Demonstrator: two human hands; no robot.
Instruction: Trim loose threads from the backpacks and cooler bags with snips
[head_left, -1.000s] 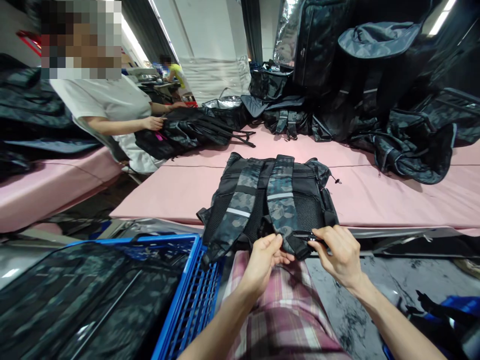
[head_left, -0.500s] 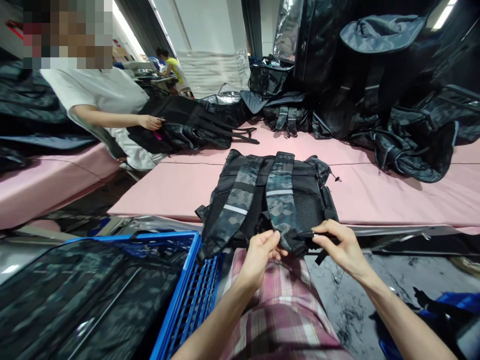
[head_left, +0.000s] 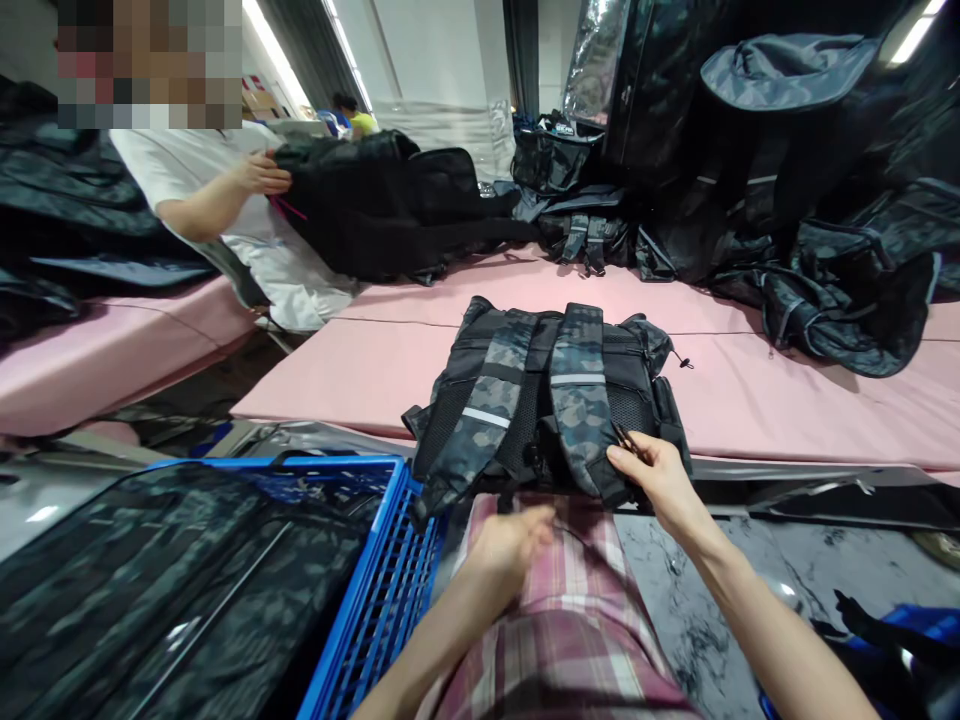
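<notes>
A black and grey camouflage backpack [head_left: 517, 400] lies on the pink table's near edge, its shoulder straps facing up. Beside the lower end of the right-hand shoulder strap [head_left: 581, 410], my right hand [head_left: 652, 475] is closed around a small dark pointed tool that looks like thread snips [head_left: 624, 440]. My left hand [head_left: 510, 545] hovers above my plaid-covered lap, just below the backpack and apart from it. Motion smears its fingers, so their grip does not show.
A blue plastic crate [head_left: 386, 560] holding camouflage bags stands at my left. Across the pink table [head_left: 315, 365], a person in a white shirt [head_left: 202, 190] handles a black bag [head_left: 375, 200]. More bags [head_left: 847, 290] are piled at the back right.
My left hand has come off the strap end and dropped toward my lap. My right hand has shifted slightly up along the strap. The other person has lifted and spread the black bag.
</notes>
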